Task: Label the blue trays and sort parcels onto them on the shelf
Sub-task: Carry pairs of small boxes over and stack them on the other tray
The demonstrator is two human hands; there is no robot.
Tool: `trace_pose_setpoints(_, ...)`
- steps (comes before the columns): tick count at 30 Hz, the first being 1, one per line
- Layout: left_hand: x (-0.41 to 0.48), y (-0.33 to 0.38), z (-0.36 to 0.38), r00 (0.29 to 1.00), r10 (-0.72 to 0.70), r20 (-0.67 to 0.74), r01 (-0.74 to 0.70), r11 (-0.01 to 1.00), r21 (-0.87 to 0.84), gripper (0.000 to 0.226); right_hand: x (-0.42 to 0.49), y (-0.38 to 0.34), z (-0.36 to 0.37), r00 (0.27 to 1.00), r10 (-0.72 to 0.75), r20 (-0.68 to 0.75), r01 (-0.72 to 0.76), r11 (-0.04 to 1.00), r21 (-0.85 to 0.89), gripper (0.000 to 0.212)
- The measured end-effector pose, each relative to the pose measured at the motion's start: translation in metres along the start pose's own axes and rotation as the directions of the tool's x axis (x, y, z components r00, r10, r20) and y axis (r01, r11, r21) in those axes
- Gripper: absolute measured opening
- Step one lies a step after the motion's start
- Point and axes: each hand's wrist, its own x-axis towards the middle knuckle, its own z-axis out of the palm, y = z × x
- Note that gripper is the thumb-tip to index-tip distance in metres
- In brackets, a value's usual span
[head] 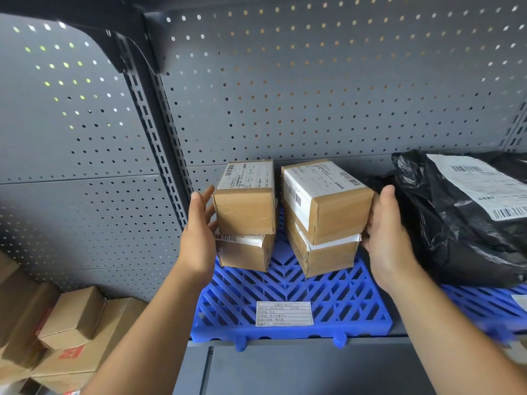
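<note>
Altogether four stacked parcels, two trays.

Two bare limbs of one person, seen from above. Left hand and left forearm at near left; right hand and right forearm at near right. Visible fingernails are short.

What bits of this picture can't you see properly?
Head view:
- Writing on the tray label: too small and blurry to read.
- Fingers of the right hand: hidden behind the right stack of boxes.
- The black bag: cut off by the right edge.
- The cardboard boxes, lower left: cut off by the edge.
</note>
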Motion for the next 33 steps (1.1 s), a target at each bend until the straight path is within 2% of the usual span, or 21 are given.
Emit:
trace_pose_setpoints(2,0.002,-0.002,0.0,0.999,-0.016,0.033,0.016,1.0,-0.014,0.07,-0.001,0.001,0.001,0.999,0.0,0.041,-0.001,0.999,0.033,0.068)
trace_pose_setpoints(7,0.005,-0.007,-0.002,0.996,-0.058,0.07,0.059,0.998,-0.013,0.068,-0.006,0.002,0.007,0.989,-0.013,0.146,-0.013,0.985,0.173,0.062)
trace_pose_setpoints(16,-0.004,-0.014,-0.001,0.993,-0.085,0.087,0.082,0.996,0.039,0.066,-0.008,0.011,0.019,0.992,0.009,0.128,-0.046,0.956,0.289,0.056)
trace_pose_setpoints(20,-0.008,-0.014,0.0,0.992,-0.086,0.088,0.081,0.995,0.062,0.058,-0.01,0.014,0.027,0.99,0.004,0.139,-0.042,0.96,0.275,0.056)
trace_pose_setpoints(28,-0.011,-0.012,-0.005,0.985,-0.101,0.136,0.093,0.993,0.068,0.059,-0.009,0.019,0.032,0.993,-0.02,0.113,-0.009,0.967,0.256,0.047)
trace_pose_setpoints(33,-0.009,-0.008,-0.006,0.983,-0.085,0.163,0.073,0.994,0.08,0.06,-0.008,0.02,0.028,0.994,-0.014,0.109,-0.01,0.976,0.22,0.055)
